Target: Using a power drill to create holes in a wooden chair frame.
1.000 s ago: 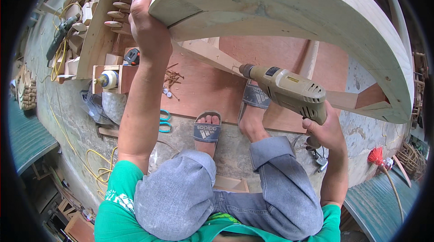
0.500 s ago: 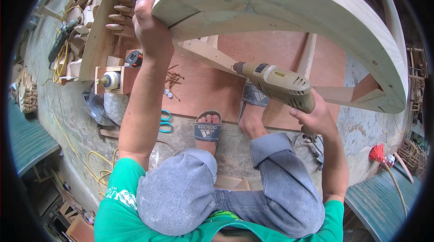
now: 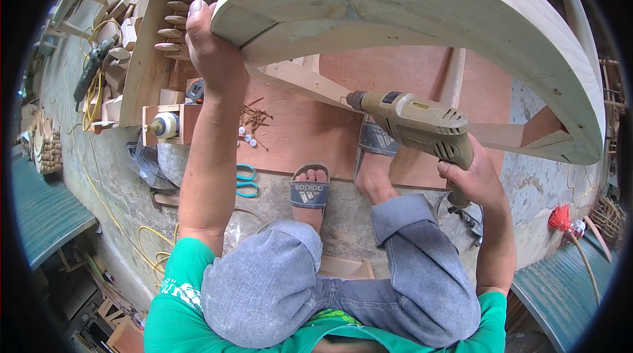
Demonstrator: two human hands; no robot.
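A large pale wooden frame (image 3: pixel 422 6) with a broad curved rim arches across the top of the view, with straight struts below it. My left hand (image 3: pixel 216 53) is closed around the left end of this rim, thumb up. In my right hand (image 3: pixel 469 175) is a tan power drill (image 3: pixel 422 125), gripped by its handle and pointing left. Its dark chuck meets the edge of a slanting wooden strut (image 3: pixel 300 81) under the curve. Whether the bit is inside the wood I cannot tell.
A reddish plywood board (image 3: pixel 300 135) lies under the frame, with long screws (image 3: pixel 254 115) on it. Teal-handled scissors (image 3: pixel 246 181) are near my left foot. At left stand a glue bottle (image 3: pixel 163 125), a tape measure (image 3: pixel 195 91), a box of wood blocks (image 3: pixel 142 56) and an angle grinder (image 3: pixel 91 69).
The view has shifted slightly, and the drill appears a little farther right and level with the strut as before. Both grips are unchanged.
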